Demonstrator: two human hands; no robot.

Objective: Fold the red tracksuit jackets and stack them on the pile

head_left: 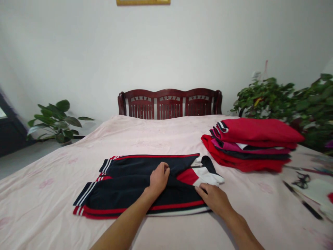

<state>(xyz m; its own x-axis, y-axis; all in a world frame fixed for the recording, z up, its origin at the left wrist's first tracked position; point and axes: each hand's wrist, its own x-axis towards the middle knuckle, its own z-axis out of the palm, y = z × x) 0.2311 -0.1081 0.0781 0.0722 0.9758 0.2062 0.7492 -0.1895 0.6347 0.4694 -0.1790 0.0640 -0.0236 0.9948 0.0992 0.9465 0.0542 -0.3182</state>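
The navy garment (pixel 114 191) is gripped by the fingers (pixel 164 164) of the left hand (pixel 158 177) and right hand (pixel 216 198); clothes (pixel 260 133) are stacked toward the sheet's (pixel 161 137) right edge.

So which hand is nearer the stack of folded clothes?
The right hand, at the edge of the navy garment; the left hand, mid-garment, is farther from the stack.

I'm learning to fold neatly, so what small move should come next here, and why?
I'd probably have the right hand ease the near edge of the navy cloth away from you: its fingers are already at that edge, and a wedge of red and white cloth shows beyond it.
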